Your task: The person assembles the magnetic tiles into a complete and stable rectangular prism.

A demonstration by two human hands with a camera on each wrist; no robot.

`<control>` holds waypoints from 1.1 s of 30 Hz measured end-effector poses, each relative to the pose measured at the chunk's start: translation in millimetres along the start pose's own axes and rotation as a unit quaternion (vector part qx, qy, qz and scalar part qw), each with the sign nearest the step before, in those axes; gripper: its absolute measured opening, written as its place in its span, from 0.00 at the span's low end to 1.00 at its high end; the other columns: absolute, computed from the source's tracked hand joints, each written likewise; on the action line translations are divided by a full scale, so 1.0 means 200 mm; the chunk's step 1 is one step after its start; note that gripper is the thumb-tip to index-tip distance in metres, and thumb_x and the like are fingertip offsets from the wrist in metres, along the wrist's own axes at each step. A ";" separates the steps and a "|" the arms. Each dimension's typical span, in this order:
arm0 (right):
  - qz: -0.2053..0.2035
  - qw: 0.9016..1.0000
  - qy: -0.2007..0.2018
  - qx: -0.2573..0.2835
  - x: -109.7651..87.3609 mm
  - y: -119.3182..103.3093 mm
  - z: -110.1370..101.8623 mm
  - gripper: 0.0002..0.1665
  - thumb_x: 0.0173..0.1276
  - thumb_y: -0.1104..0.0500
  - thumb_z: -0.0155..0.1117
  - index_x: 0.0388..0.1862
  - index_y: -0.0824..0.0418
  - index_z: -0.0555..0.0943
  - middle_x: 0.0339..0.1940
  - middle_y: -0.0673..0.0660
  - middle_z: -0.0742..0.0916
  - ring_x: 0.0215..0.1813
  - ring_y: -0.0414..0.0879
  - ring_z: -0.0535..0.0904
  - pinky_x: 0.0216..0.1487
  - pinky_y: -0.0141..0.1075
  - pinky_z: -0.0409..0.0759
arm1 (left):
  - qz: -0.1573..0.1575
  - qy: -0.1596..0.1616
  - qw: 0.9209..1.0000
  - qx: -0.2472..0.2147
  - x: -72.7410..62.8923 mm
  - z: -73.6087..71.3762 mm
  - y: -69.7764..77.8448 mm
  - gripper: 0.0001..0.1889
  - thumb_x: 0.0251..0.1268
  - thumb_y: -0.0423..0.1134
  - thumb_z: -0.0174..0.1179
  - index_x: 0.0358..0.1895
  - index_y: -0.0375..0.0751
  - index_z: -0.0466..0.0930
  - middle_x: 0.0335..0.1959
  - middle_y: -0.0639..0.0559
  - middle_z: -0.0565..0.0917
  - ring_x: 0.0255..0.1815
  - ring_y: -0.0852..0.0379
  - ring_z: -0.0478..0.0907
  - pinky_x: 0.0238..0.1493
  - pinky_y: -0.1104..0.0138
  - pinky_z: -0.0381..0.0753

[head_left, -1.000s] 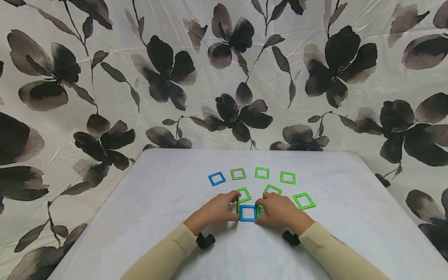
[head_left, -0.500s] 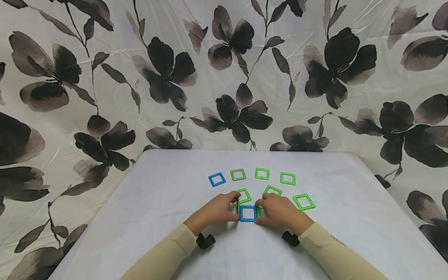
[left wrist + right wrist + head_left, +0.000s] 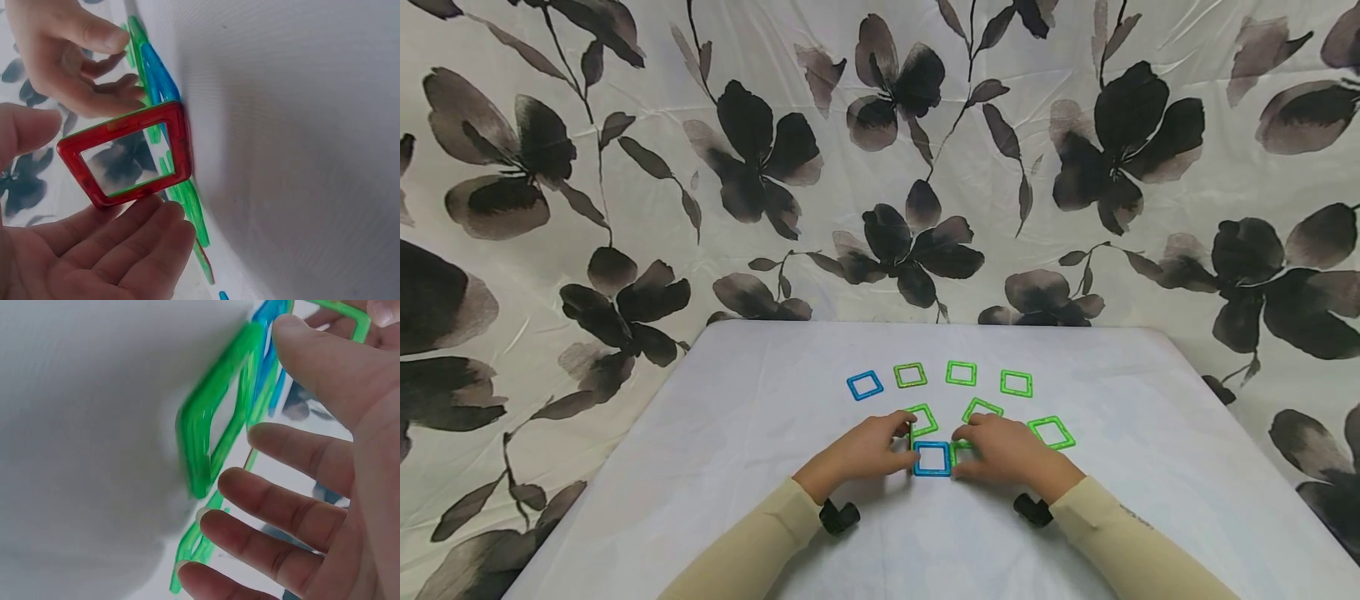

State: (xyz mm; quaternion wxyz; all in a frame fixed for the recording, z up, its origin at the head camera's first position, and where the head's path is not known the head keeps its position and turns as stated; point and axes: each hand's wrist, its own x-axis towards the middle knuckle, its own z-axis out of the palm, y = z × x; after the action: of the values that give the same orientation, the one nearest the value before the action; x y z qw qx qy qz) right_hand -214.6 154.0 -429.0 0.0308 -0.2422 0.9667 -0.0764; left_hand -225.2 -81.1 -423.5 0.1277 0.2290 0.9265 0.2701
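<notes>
In the head view a blue square magnetic tile [image 3: 932,473] lies between the hands, a green tile [image 3: 956,451] joined along its right side. At the blue tile's left edge stands a square tile [image 3: 128,122], red on the face seen in the left wrist view and green on the other. My left hand [image 3: 865,446] surrounds this upright tile: fingertips touch one side, the thumb lies right by a top corner, fingers relaxed. Over the flat green tile is my right hand [image 3: 1003,448], its fingers spread and loose, thumb tip beside the seam with the blue tile.
Behind the hands lie more square tiles: a blue one [image 3: 865,385], an olive-green one [image 3: 911,375] and several green ones [image 3: 1017,383]. One green tile [image 3: 1052,432] is right of the right hand. Floral cloth [image 3: 917,250] hangs behind the white table [image 3: 760,375].
My right hand has shifted slightly right and its thumb has come off the blue tile's corner, showing more of the green tile. The left thumb has moved slightly right. The tiles keep nearly the same places.
</notes>
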 end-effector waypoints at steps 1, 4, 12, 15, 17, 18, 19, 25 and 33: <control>0.000 1.000 0.000 0.001 -0.01 0.01 -0.01 0.29 0.55 0.37 0.71 0.52 0.50 0.83 0.44 0.48 0.82 0.43 0.42 0.78 0.42 0.42 0.79 | 0.001 0.000 1.000 -0.002 0.00 0.00 0.00 0.31 0.62 0.50 0.59 0.68 0.43 0.68 0.60 0.48 0.80 0.62 0.52 0.76 0.64 0.54 0.74; 0.003 1.000 0.003 0.003 -0.03 0.03 -0.02 0.28 0.56 0.39 0.71 0.52 0.51 0.84 0.43 0.49 0.83 0.41 0.43 0.78 0.42 0.41 0.79 | 0.003 0.002 1.000 -0.014 -0.01 0.00 0.00 0.30 0.63 0.48 0.58 0.68 0.42 0.68 0.60 0.47 0.80 0.63 0.51 0.76 0.65 0.54 0.73; 0.017 1.000 0.014 -0.005 -0.08 0.12 -0.03 0.25 0.58 0.41 0.70 0.51 0.51 0.84 0.45 0.50 0.83 0.47 0.44 0.79 0.47 0.42 0.79 | 0.008 0.000 0.999 -0.046 0.00 0.00 -0.03 0.30 0.64 0.46 0.57 0.69 0.43 0.67 0.67 0.48 0.75 0.68 0.51 0.72 0.66 0.54 0.72; 0.018 1.000 0.018 -0.008 -0.09 0.15 -0.03 0.24 0.58 0.42 0.71 0.50 0.52 0.84 0.44 0.49 0.83 0.46 0.45 0.79 0.45 0.42 0.80 | 0.016 -0.011 0.997 -0.073 0.01 0.00 -0.05 0.30 0.65 0.46 0.57 0.70 0.44 0.66 0.69 0.50 0.72 0.69 0.52 0.70 0.67 0.55 0.72; 0.020 1.000 0.020 -0.007 -0.11 0.16 -0.04 0.24 0.58 0.42 0.71 0.50 0.52 0.84 0.44 0.49 0.83 0.46 0.45 0.79 0.45 0.43 0.80 | 0.026 -0.020 0.994 -0.100 0.01 0.00 -0.06 0.29 0.66 0.45 0.57 0.70 0.44 0.65 0.69 0.49 0.71 0.70 0.51 0.69 0.68 0.55 0.71; 0.023 0.999 0.021 -0.008 -0.11 0.17 -0.04 0.24 0.58 0.42 0.70 0.50 0.52 0.84 0.44 0.49 0.83 0.46 0.45 0.79 0.45 0.43 0.80 | 0.032 -0.024 0.993 -0.115 0.01 0.00 -0.06 0.29 0.67 0.44 0.57 0.70 0.44 0.65 0.69 0.49 0.71 0.71 0.51 0.68 0.68 0.55 0.70; 0.026 0.999 0.020 -0.007 -0.12 0.17 -0.04 0.24 0.58 0.42 0.70 0.50 0.52 0.84 0.44 0.49 0.83 0.46 0.45 0.79 0.45 0.44 0.80 | 0.035 -0.029 0.991 -0.129 0.01 0.00 -0.07 0.28 0.67 0.43 0.57 0.70 0.44 0.65 0.70 0.49 0.71 0.71 0.51 0.68 0.69 0.55 0.69; 0.036 0.999 0.023 -0.011 -0.14 0.21 -0.05 0.23 0.60 0.43 0.69 0.51 0.52 0.83 0.45 0.50 0.83 0.47 0.46 0.79 0.47 0.45 0.80 | 0.038 -0.041 0.980 -0.193 0.01 0.02 -0.09 0.26 0.69 0.40 0.57 0.69 0.45 0.66 0.72 0.51 0.67 0.74 0.49 0.63 0.73 0.52 0.62; 0.031 0.999 0.033 -0.013 -0.19 0.26 -0.07 0.21 0.62 0.47 0.68 0.51 0.54 0.83 0.44 0.50 0.83 0.48 0.48 0.80 0.49 0.47 0.79 | 0.021 -0.031 0.970 -0.240 0.01 0.04 -0.09 0.26 0.69 0.39 0.56 0.70 0.46 0.66 0.73 0.50 0.66 0.73 0.47 0.64 0.73 0.50 0.61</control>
State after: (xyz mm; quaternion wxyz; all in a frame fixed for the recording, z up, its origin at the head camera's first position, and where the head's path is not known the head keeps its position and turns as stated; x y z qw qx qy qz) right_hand -206.3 218.3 -422.5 -0.0023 -0.2098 0.9751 -0.0713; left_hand -230.1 -90.5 -441.6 0.2020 0.2189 0.8250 0.4803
